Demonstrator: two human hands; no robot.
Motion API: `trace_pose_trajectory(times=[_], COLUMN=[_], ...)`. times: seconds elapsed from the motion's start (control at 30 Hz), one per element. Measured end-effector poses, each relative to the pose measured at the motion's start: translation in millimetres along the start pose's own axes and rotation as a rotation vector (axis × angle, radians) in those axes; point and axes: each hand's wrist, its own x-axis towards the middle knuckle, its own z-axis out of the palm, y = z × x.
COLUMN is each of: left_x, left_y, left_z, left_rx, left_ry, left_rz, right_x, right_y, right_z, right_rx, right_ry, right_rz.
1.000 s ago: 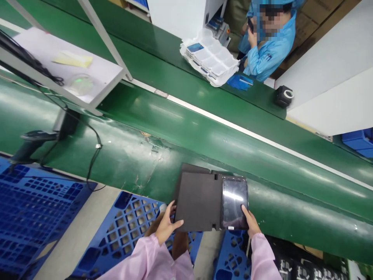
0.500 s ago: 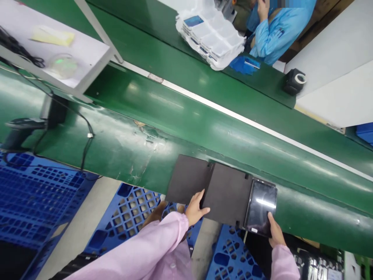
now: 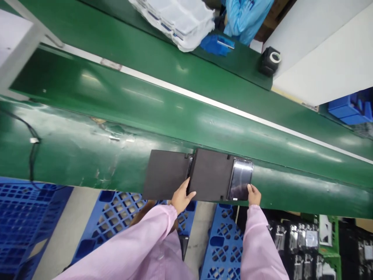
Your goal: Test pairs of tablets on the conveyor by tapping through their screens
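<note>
Two dark, matte flat panels lie side by side on the green bench, the left panel (image 3: 166, 175) and the middle panel (image 3: 211, 175). A glossy black tablet-like screen (image 3: 241, 179) with a small white label adjoins the middle panel's right side. My left hand (image 3: 181, 198) is at the seam between the panels, thumb and fingers apart, touching the middle panel's lower left corner. At the screen's lower right edge, my right hand (image 3: 254, 194) pinches it, thumb on its face and the other fingers partly hidden. A narrow shiny strip shows at the seam.
The green bench (image 3: 291, 190) runs across, with a white strip (image 3: 204, 100) behind. Blue pallets (image 3: 116, 217) stand below its near edge. Green crates (image 3: 329, 249) with dark packed items are lower right. Opposite are white trays (image 3: 177, 19) and a person in blue (image 3: 247, 19).
The view has swung to the right, so the bench and panels sit further left. My right hand still holds the screen's edge, and my left hand stays at the seam.
</note>
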Motion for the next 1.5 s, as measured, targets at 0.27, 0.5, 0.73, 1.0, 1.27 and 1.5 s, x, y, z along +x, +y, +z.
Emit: trace_pose_trajectory(times=[0.27,0.5,0.73,1.0,1.27,1.5], left_x=[-4,-1,-30,-14,32,19], left_y=[4,13,29,-36,-90,-45], left_z=[1.9,4.7,-43.7,-159.6,-152.3,-126.3], left_rx=[0.0,-0.079,-0.524,-0.715,-0.604,-0.007], left_ry=[0.012,0.027,0.039,0.33,0.318,0.546], left_rz=[0.0,0.0,-0.154,-0.251,-0.217,-0.073], right_x=[0,-46,-188,-303,-163,-21], right_y=[-24,-55,-96,-132,-81,-25], right_z=[5,-32,37,188,61,17], right_rx=[-0.11,-0.263,0.088,0.148,-0.156,-0.356], right_ry=[-0.045,0.226,-0.047,-0.447,0.052,0.192], right_rz=[-0.01,-0.104,-0.106,-0.256,-0.299,0.009])
